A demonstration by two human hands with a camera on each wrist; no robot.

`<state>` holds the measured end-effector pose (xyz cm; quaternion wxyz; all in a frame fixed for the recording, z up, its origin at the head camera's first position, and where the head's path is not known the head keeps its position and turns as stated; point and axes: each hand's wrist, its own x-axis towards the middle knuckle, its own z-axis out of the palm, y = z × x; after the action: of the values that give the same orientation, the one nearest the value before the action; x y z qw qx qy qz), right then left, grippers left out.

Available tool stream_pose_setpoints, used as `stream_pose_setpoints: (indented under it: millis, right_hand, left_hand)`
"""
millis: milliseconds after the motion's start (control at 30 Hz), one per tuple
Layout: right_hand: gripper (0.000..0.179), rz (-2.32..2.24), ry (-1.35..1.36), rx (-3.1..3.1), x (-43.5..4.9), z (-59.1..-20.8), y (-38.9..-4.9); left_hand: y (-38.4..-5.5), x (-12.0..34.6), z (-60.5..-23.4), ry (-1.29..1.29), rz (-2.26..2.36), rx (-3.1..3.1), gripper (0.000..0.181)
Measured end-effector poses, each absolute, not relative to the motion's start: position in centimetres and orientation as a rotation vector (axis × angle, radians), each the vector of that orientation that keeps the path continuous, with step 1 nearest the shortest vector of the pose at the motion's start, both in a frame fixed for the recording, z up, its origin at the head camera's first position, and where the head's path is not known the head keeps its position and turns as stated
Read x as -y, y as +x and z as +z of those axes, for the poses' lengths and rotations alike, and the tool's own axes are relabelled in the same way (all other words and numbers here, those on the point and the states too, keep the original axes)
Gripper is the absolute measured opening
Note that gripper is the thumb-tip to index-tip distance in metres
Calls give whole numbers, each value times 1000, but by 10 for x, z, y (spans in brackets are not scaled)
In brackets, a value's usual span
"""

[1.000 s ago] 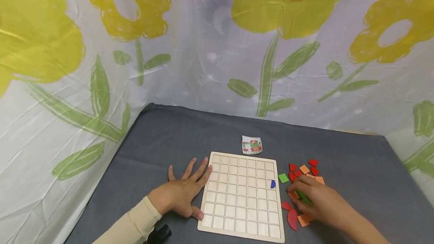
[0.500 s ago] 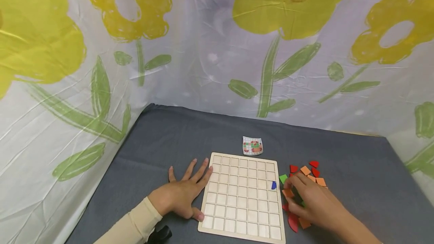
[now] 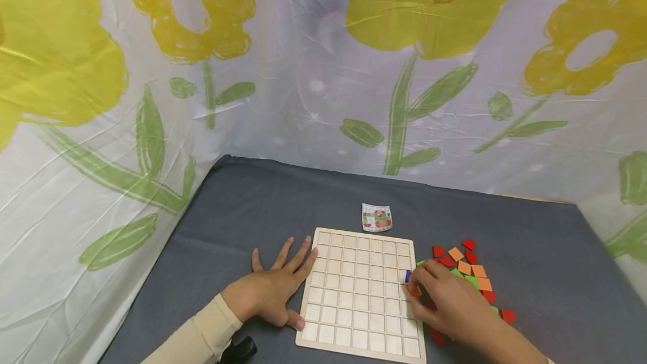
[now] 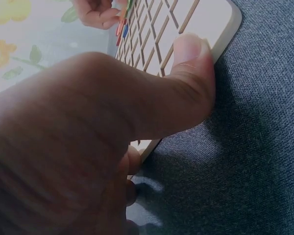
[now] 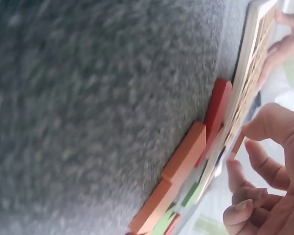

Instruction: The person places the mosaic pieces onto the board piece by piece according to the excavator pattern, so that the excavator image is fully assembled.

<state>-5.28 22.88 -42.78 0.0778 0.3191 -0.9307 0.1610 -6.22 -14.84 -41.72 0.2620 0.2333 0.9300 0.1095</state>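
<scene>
A wooden grid board (image 3: 361, 302) lies on the dark cloth. My left hand (image 3: 270, 295) rests at its left side with fingers spread, the thumb (image 4: 188, 51) on the near corner and other fingertips along the edge. Over the board's right edge, my right hand (image 3: 450, 299) pinches an orange square tile (image 3: 414, 290); the right wrist view shows this tile (image 5: 238, 145) between thumb and fingertips. Just beyond those fingers, a blue piece (image 3: 408, 276) with a curved side sits in a right-column cell. The other visible cells are bare wood.
Right of the board lie several loose pieces: red quarter-rounds (image 3: 469, 245), orange squares (image 3: 456, 254) and green squares (image 3: 472, 281), some partly hidden by the right hand. A small printed pattern card (image 3: 376, 217) lies behind the board. A flower-patterned curtain (image 3: 303, 72) stands behind the table.
My right hand has lifted an orange tile from the pile and carried it left to the board's right edge. Pieces formerly covered by the hand now show. My left hand has stayed put.
</scene>
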Motion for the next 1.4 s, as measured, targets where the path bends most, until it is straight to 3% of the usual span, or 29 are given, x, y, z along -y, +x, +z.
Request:
stream_pose_setpoints:
  millis: [1400]
  right_hand:
    - [19,509,898,2886,-227,-424,-58]
  left_hand:
    - [-64,147,-418,630,290,-2502,133]
